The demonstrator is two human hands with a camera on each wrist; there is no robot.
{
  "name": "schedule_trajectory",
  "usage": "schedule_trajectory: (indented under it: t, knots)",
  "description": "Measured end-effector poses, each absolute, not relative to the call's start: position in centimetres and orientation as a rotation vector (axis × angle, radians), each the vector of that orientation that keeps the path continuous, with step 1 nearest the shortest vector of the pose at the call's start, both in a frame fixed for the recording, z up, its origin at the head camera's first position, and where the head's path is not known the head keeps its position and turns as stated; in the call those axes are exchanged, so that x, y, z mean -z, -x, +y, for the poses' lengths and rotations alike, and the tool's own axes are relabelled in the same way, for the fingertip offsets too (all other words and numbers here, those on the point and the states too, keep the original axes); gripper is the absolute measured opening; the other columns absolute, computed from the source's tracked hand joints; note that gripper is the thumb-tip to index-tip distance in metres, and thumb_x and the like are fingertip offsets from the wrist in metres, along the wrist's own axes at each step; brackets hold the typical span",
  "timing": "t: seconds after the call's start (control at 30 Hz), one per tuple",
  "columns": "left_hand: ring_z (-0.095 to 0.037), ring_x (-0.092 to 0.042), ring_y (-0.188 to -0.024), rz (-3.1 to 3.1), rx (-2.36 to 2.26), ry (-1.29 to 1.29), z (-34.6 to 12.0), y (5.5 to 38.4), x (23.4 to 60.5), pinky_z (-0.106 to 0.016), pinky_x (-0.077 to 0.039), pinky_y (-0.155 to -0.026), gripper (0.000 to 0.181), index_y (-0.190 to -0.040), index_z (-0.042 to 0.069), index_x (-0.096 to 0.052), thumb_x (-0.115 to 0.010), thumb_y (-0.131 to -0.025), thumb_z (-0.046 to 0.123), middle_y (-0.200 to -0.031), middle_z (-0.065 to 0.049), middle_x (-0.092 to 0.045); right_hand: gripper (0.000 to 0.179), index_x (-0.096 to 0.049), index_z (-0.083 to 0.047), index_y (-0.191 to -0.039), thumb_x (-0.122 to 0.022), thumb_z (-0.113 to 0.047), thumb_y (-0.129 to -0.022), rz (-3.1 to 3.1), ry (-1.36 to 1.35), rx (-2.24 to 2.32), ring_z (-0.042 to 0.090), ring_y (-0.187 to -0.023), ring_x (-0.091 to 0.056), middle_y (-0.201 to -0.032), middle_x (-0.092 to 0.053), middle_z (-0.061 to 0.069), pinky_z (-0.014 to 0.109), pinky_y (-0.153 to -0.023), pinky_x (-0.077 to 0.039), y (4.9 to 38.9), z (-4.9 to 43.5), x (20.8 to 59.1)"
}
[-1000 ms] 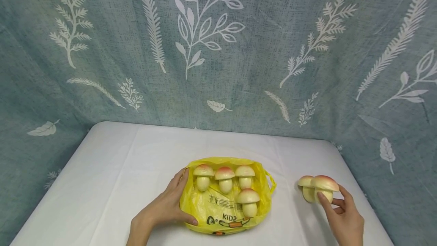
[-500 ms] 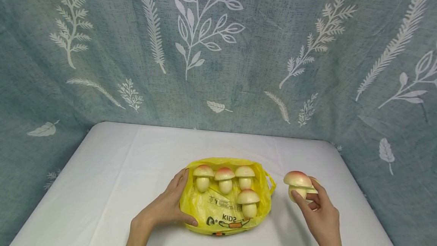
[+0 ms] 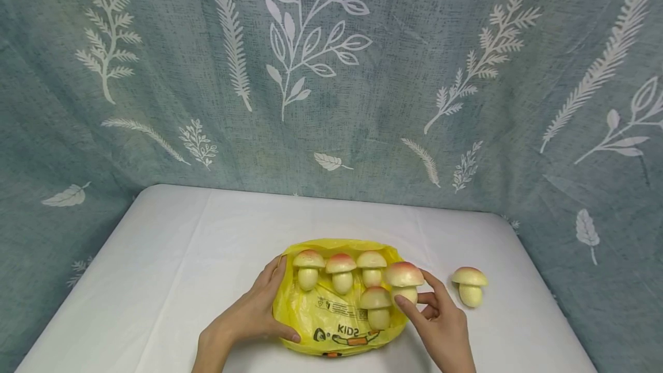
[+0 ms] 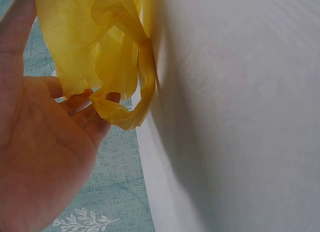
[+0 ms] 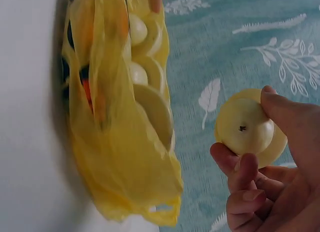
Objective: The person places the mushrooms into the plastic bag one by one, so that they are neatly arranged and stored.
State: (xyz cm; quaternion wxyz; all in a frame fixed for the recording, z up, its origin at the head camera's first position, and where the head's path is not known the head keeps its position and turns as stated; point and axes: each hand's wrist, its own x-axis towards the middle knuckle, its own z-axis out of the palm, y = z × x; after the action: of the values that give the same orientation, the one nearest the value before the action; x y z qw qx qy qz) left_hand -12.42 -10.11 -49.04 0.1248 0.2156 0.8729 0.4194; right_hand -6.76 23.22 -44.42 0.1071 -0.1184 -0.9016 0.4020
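My right hand (image 3: 444, 326) pinches the stem of a toy mushroom (image 3: 404, 276), its cap cream with a reddish top. It is raised at the right side of a yellow plastic bag (image 3: 305, 318) and overlaps the rim in the head view. From the right wrist, the mushroom's pale underside (image 5: 246, 126) shows between thumb and fingers, above the bag's level. Several similar mushrooms (image 3: 342, 272) stand inside the wide-mouthed bag. At the bag's left side my left hand (image 3: 254, 309) holds its wall, thumb at the front; the left wrist view shows the bag's looped handle (image 4: 145, 87) near the fingers.
One more mushroom (image 3: 469, 285) stands on the white-covered table (image 3: 228, 235), right of the bag. A blue-green curtain (image 3: 362, 102) with white leaf patterns hangs behind the table and along both sides.
My right hand has carried the mushroom leftward from beside the one on the table to the bag's right rim. That other mushroom is now fully uncovered. The left hand and bag stay put.
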Motion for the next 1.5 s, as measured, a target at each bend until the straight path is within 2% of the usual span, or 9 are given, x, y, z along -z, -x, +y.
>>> schedule_trajectory:
  t: [0.37, 0.63, 0.83, 0.97, 1.07, 1.17, 1.3, 1.5]
  knots:
    - [-0.032, -0.009, -0.149, 2.551, -1.214, -0.644, -10.2, 12.4, 49.1, -0.054, -0.023, -0.115, 0.144, -0.16, 0.01, 0.001, -0.092, -0.059, 0.053, -0.164, -0.017, -0.002, 0.071, -0.055, -0.019, -0.138, -0.08, -0.049, -0.079, -2.686, 0.194, -1.295, 0.01, -0.052, -0.05, -0.077, -0.069, -0.009, 0.024, -0.051, -0.043, 6.7, 19.3, 45.7]
    - [-0.034, -0.007, -0.149, 2.537, -1.225, -0.646, -10.1, 12.5, 49.1, -0.054, -0.022, -0.115, 0.143, -0.159, 0.009, 0.0, -0.092, -0.059, 0.052, -0.164, -0.018, -0.001, 0.07, -0.055, -0.015, -0.137, -0.077, -0.051, -0.081, -2.754, 0.069, -1.309, 0.008, -0.049, -0.052, -0.078, -0.068, -0.008, 0.024, -0.058, -0.048, 6.8, 17.4, 47.2]
    - [-0.039, -0.008, -0.148, 2.535, -1.241, -0.662, -10.0, 12.5, 49.0, -0.057, -0.023, -0.114, 0.142, -0.159, 0.006, -0.002, -0.092, -0.06, 0.052, -0.163, -0.021, -0.003, 0.074, -0.051, -0.012, -0.139, -0.075, -0.052, -0.082, -2.825, 0.009, -1.297, 0.004, -0.046, -0.059, -0.083, -0.073, -0.002, 0.027, -0.066, -0.054, 6.8, 16.5, 48.3]
    - [-0.039, -0.009, -0.148, 2.539, -1.239, -0.674, -10.0, 12.5, 49.0, -0.058, -0.024, -0.113, 0.141, -0.159, 0.006, -0.002, -0.091, -0.061, 0.053, -0.163, -0.022, -0.003, 0.076, -0.05, -0.007, -0.14, -0.074, -0.052, -0.084, -2.865, -0.024, -1.258, 0.0, -0.054, -0.063, -0.085, -0.074, 0.002, 0.034, -0.072, -0.056, 6.9, 16.2, 48.4]
    - [-0.038, -0.009, -0.148, 2.542, -1.233, -0.68, -10.1, 12.4, 49.0, -0.057, -0.024, -0.113, 0.141, -0.159, 0.006, -0.002, -0.091, -0.061, 0.053, -0.163, -0.021, -0.003, 0.076, -0.052, -0.005, -0.138, -0.073, -0.055, -0.083, -2.89, -0.06, -1.158, 0.0, -0.061, -0.063, -0.083, -0.074, -0.001, 0.036, -0.07, -0.056, 6.9, 16.1, 48.6]
    - [-0.037, -0.009, -0.148, 2.549, -1.224, -0.681, -10.2, 12.4, 49.1, -0.057, -0.024, -0.114, 0.141, -0.159, 0.006, -0.002, -0.091, -0.06, 0.054, -0.163, -0.021, -0.004, 0.075, -0.054, -0.004, -0.135, -0.072, -0.056, -0.083, -2.911, -0.089, -1.074, 0.004, -0.066, -0.065, -0.08, -0.073, -0.006, 0.033, -0.067, -0.055, 6.9, 16.0, 48.8]
    - [-0.038, -0.011, -0.148, 2.562, -1.215, -0.695, -10.2, 12.4, 49.1, -0.057, -0.025, -0.113, 0.141, -0.159, 0.005, -0.003, -0.091, -0.06, 0.053, -0.162, -0.022, -0.004, 0.073, -0.055, -0.002, -0.133, -0.074, -0.053, -0.083, -2.928, -0.1, -1.04, 0.005, -0.064, -0.064, -0.077, -0.072, -0.006, 0.029, -0.062, -0.053, 6.9, 16.0, 49.0]
    - [-0.038, -0.011, -0.148, 2.572, -1.202, -0.699, -10.2, 12.4, 49.0, -0.056, -0.025, -0.113, 0.14, -0.159, 0.004, -0.005, -0.092, -0.06, 0.052, -0.162, -0.023, -0.005, 0.07, -0.055, -0.001, -0.129, -0.078, -0.048, -0.082, -2.93, -0.078, -0.972, 0.008, -0.063, -0.065, -0.075, -0.071, -0.003, 0.031, -0.06, -0.054, 6.8, 15.9, 49.1]
